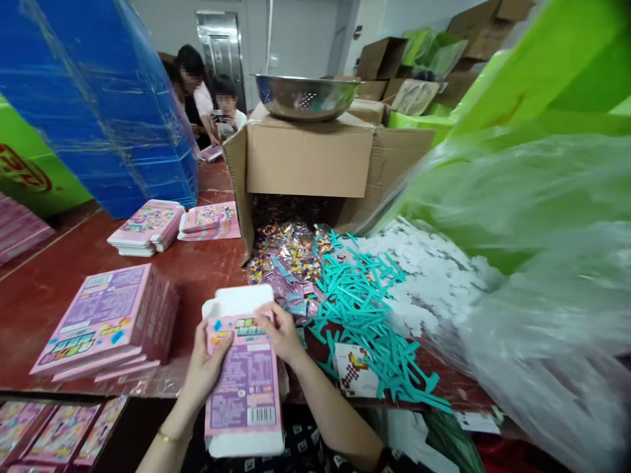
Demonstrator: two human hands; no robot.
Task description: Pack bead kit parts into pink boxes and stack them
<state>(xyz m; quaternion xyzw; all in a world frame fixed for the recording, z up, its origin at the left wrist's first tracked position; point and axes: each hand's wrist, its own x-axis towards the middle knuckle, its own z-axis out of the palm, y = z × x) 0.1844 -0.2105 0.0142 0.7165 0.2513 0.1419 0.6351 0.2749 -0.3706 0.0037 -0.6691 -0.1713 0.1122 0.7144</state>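
Note:
A pink and purple box point(244, 387) with white flaps extended at its top and bottom is held up in front of me. My left hand point(210, 361) grips its left edge, thumb across the printed face. Near the upper right corner, my right hand point(283, 332) pinches the same box. Behind it lie small purple and blue packets point(290, 289), bags of colourful beads point(290, 246) and a heap of teal plastic pieces point(362, 309). A stack of filled-out pink boxes point(106, 315) stands to the left.
Flat pink cartons point(148, 223) lie farther back on the red table point(192, 269). An open cardboard box point(308, 157) carries a metal colander point(308, 98). White pieces point(424, 269) and clear plastic point(542, 263) spread right. A tray of pink boxes point(59, 430) is lower left. People point(197, 98) are behind.

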